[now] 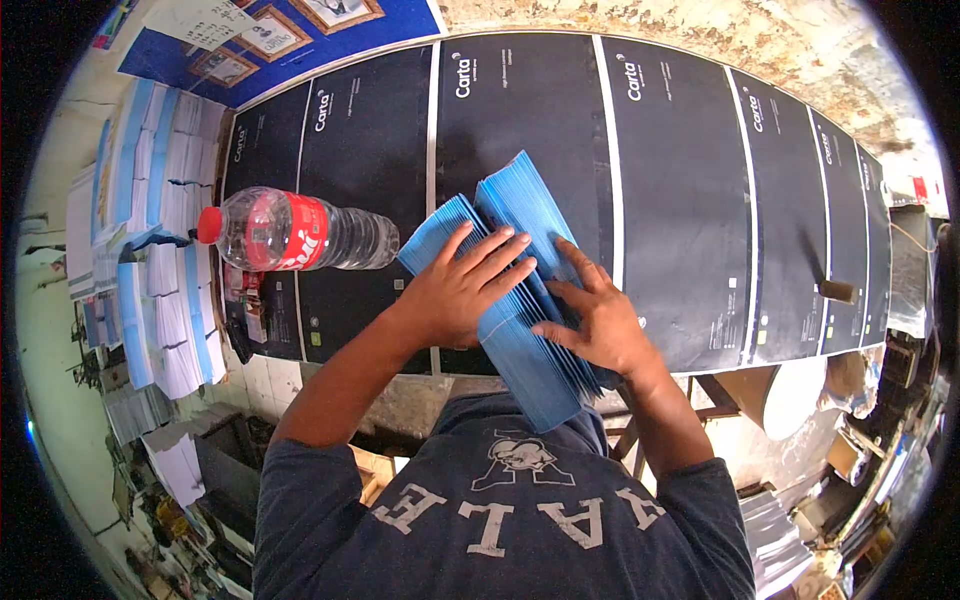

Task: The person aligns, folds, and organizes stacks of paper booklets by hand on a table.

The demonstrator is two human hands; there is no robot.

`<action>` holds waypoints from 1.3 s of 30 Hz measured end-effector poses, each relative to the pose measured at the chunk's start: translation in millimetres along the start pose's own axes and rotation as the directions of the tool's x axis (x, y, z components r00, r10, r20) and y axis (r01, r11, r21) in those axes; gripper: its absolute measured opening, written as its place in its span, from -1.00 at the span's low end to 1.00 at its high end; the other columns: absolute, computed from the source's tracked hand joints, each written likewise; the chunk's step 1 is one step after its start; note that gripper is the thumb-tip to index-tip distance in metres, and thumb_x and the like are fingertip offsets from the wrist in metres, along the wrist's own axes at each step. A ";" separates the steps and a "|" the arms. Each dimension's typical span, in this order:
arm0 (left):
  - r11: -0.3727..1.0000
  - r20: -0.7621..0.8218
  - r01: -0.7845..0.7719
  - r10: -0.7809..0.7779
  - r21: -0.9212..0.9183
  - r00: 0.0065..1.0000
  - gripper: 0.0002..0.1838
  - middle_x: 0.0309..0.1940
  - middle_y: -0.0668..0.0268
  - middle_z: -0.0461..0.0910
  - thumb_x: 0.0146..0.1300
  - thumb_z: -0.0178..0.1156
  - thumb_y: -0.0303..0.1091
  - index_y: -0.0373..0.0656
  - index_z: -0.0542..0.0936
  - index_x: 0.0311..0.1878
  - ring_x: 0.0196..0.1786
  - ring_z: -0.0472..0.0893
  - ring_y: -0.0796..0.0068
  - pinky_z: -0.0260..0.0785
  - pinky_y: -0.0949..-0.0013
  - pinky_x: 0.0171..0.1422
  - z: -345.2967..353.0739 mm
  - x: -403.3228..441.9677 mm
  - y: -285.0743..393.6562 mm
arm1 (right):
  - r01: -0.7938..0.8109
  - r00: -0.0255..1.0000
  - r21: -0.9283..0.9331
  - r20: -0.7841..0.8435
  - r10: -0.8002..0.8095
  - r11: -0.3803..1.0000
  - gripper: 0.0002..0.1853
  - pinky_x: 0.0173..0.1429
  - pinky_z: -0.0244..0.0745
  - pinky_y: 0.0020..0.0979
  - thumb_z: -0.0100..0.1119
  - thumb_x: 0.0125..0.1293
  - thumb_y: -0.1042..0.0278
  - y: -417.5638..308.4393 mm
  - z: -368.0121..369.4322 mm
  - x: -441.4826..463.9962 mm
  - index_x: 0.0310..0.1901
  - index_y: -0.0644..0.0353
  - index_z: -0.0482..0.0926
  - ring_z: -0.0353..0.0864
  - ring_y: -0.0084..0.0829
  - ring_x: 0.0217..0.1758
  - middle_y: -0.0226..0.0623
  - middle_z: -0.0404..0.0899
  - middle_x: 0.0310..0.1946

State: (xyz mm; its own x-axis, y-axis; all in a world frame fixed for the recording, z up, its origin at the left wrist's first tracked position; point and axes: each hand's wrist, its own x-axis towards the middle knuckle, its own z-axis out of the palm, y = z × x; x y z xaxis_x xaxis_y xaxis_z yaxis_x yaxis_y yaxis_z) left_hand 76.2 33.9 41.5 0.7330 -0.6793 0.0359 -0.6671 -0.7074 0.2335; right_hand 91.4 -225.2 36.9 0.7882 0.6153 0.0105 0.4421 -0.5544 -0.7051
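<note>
Two thick stacks of folded blue paper lie side by side, slanted across the black table near its front edge: a left stack (525, 358) and a right stack (515, 193). A narrow gap runs between them at the top. The lower end of the paper reaches past the table edge toward my shirt. My left hand (462, 290) holds the left stack from its outer side, fingers laid across the top and thumb hidden. Around the right stack's outer side, my right hand (597, 325) grips the paper, its fingers on top and its thumb pointing toward the left stack.
A clear plastic bottle (345, 240) with a red cap lies on its side at the left. Black sheets printed "Carta" cover the table (680, 200). A small brown block (837, 292) stands at the right. Tall piles of paper (165, 240) are beyond the left end.
</note>
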 end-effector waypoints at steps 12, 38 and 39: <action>0.999 -0.063 0.011 -0.014 -0.043 0.998 -0.18 0.55 0.04 0.23 0.18 0.24 0.13 -0.17 0.41 0.43 0.61 0.17 0.06 -0.11 -0.29 0.59 8.9 -6.0 -1.0 | 0.083 0.996 0.020 -0.030 -0.082 0.996 -0.64 0.36 0.47 -0.06 0.39 0.21 0.13 6.9 2.4 -1.7 0.00 0.07 0.75 0.47 0.07 0.32 -0.05 0.24 0.50; 0.999 -0.055 0.039 -0.040 -0.029 0.998 -0.22 0.55 0.07 0.24 0.20 0.24 0.10 -0.12 0.43 0.43 0.61 0.19 0.12 -0.11 -0.28 0.59 4.7 -2.3 1.1 | 0.056 0.998 -0.020 0.012 -0.056 0.998 -0.58 0.39 0.43 -0.03 0.44 0.19 0.04 3.1 4.9 -2.9 0.01 0.09 0.74 0.44 0.07 0.35 -0.04 0.23 0.50; 0.998 -0.052 0.052 -0.054 -0.044 0.997 -0.24 0.54 0.07 0.25 0.21 0.23 0.09 -0.12 0.44 0.42 0.61 0.19 0.11 -0.11 -0.28 0.59 4.1 -2.4 1.6 | 0.054 0.998 -0.020 0.012 -0.054 0.998 -0.58 0.39 0.43 -0.03 0.44 0.19 0.04 0.3 3.1 -3.0 0.01 0.09 0.74 0.44 0.07 0.35 -0.04 0.23 0.50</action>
State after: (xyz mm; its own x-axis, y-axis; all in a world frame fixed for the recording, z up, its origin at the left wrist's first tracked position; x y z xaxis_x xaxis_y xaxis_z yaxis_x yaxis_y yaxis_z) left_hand 72.9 33.6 37.8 0.7740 -0.6290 0.0736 -0.6217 -0.7325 0.2774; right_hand 87.8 -225.5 34.5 0.7581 0.6509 0.0399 0.4927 -0.5316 -0.6890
